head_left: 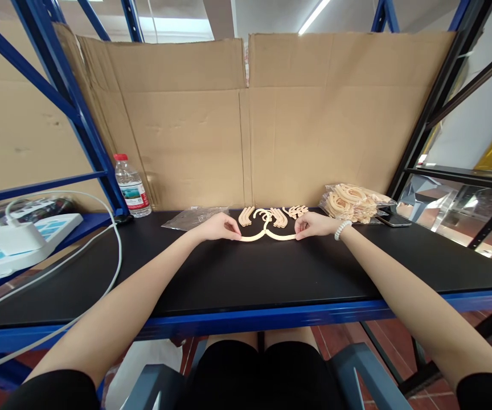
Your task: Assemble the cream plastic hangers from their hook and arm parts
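A pale, wood-coloured curved piece (252, 237) lies low over the black tabletop, its two arms meeting in the middle under a small curled top. My left hand (221, 228) pinches the tip of its left arm between thumb and fingers. At the opposite tip, my right hand (314, 225), with a beaded bracelet at the wrist, is closed in the same way. Just behind are small curved pieces in the same pale colour (246, 216), more of them (279, 218) right of the curl, and leaf-shaped pieces (298, 211) near my right hand.
A flat clear plastic bag (195, 217) lies behind my left hand. A bag of pale pieces (352, 202) and a phone (394, 220) are at the right. A water bottle (132, 188), power strip (28, 245) and white cable (120, 250) are at the left. Cardboard (177, 131) stands behind.
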The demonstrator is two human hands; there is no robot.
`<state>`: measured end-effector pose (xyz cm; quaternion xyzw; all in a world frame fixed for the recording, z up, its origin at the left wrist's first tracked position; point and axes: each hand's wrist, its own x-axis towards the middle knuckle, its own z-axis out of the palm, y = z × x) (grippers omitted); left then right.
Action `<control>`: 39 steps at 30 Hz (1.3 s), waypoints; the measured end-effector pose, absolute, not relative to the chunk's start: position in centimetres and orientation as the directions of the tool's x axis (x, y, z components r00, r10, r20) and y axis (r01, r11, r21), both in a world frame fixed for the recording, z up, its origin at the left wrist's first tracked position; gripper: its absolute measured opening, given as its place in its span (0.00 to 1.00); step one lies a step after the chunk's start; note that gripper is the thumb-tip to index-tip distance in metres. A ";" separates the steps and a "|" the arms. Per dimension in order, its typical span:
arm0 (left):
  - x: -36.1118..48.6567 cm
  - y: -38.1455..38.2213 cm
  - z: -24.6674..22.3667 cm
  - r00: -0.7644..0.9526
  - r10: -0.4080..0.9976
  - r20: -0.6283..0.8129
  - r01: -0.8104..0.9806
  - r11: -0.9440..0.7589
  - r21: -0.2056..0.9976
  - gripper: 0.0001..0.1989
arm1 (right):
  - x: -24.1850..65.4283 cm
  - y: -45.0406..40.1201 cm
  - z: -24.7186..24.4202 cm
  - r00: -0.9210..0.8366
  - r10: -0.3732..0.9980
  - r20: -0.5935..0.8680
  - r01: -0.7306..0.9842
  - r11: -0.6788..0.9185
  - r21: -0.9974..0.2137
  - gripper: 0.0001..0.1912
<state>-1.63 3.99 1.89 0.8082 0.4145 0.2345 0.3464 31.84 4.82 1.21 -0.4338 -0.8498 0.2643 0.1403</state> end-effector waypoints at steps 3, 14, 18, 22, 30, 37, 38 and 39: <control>-1.9 4.4 1.6 0.603 0.786 0.137 0.527 -0.521 0.672 0.06 | 32.0 5.0 1.1 -0.584 0.812 0.003 0.678 0.490 -0.548 0.19; -1.9 4.2 1.8 0.648 0.726 0.230 0.584 -0.668 0.462 0.04 | 32.1 4.7 1.3 -0.582 0.813 -0.020 0.704 0.492 -0.512 0.16; -2.0 4.2 1.9 0.655 0.725 0.213 0.601 -0.671 0.434 0.03 | 32.0 4.5 1.4 -0.574 0.818 -0.022 0.716 0.489 -0.499 0.14; -2.0 4.1 2.2 0.655 0.740 0.154 0.623 -0.644 0.445 0.03 | 31.9 4.3 1.4 -0.566 0.824 -0.023 0.725 0.485 -0.489 0.14; -1.8 3.6 2.5 0.657 0.751 0.068 0.691 -0.636 0.344 0.06 | 31.8 4.3 1.5 -0.540 0.841 -0.034 0.759 0.469 -0.452 0.16; -1.7 3.7 2.6 0.666 0.743 0.065 0.700 -0.653 0.288 0.04 | 31.8 4.3 1.5 -0.532 0.846 -0.022 0.762 0.467 -0.449 0.16; -1.7 3.7 2.5 0.666 0.743 0.068 0.702 -0.656 0.277 0.04 | 31.8 4.3 1.5 -0.532 0.846 -0.019 0.761 0.469 -0.448 0.16; -1.7 3.7 2.5 0.666 0.742 0.074 0.705 -0.659 0.263 0.04 | 31.7 4.3 1.5 -0.532 0.846 -0.016 0.761 0.470 -0.447 0.17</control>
